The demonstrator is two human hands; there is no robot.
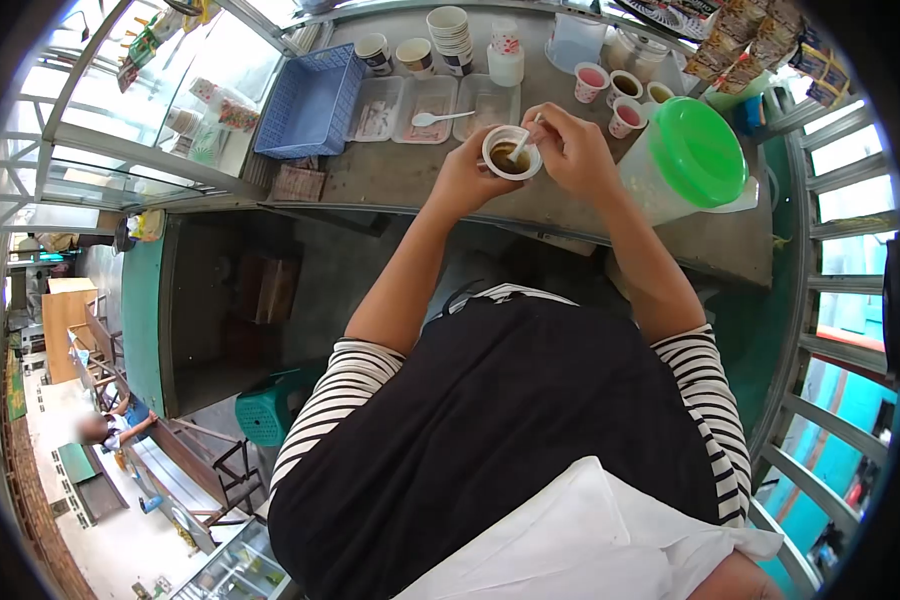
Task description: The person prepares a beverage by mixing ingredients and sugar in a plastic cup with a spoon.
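Note:
My left hand (467, 178) is wrapped round a small white cup (512, 174) with brown liquid in it, held over the counter's front edge. Above the cup, my right hand (567, 150) pinches a white spoon (520, 145), its lower end in the liquid. Beyond the hands lie three clear shallow trays, and a white spoon (438, 118) rests across the middle tray (427, 97). To the right of my right hand stand small cups with pink or dark contents, one being a pink-filled cup (627, 117).
A large container with a green lid (700, 152) stands at the right of the counter (370, 178). A blue basket (310, 100) is at the left, with stacked paper cups (450, 38) at the back. Sachets (748, 40) hang upper right. A person (120, 425) is at the far lower left.

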